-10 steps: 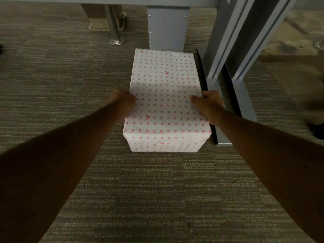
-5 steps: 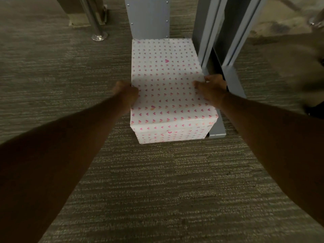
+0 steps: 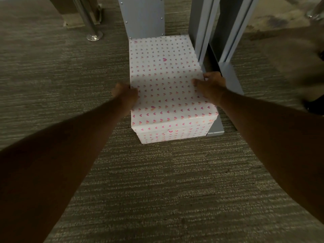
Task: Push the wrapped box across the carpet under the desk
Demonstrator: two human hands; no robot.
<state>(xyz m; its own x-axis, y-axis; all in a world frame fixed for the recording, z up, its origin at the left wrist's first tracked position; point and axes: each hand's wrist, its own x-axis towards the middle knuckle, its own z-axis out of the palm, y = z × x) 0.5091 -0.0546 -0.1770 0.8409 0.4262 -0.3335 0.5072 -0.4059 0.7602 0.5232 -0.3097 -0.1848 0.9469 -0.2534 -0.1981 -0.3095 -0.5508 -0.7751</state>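
We've got the wrapped box [image 3: 166, 88] flat on the carpet [image 3: 157, 190], its far end against the grey counter leg [image 3: 143, 16]. Our left hand [image 3: 125, 96] and right hand [image 3: 210, 85] clamp its sides, fingers curled on the paper.

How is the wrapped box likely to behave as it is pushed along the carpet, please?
The box looks broad and low, so it will probably slide, not tip. The ribbed carpet may drag it. Its thin paper might scuff.
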